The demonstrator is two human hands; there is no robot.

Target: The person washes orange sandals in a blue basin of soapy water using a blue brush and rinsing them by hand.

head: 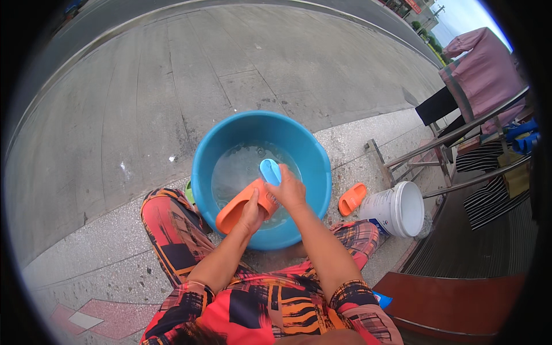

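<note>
My left hand (253, 214) grips an orange slide sandal (235, 211) by its strap part, holding it tilted over a large blue plastic basin (319, 172). In my right hand (289, 189) is a light blue brush (271, 170), whose underside is hidden against the sandal's strap. Cloudy, sudsy water (235, 170) covers the bottom of the basin, which stands between my knees. Another orange slide sandal (352, 199) lies on the paving to the right of the basin.
A white plastic bucket (384, 211) lies on its side at the right. Behind it stands a metal rack (431, 161) hung with a pink garment (487, 73) and striped cloth (478, 159). Something green (189, 192) shows at the basin's left. A road (142, 21) runs beyond the pavement.
</note>
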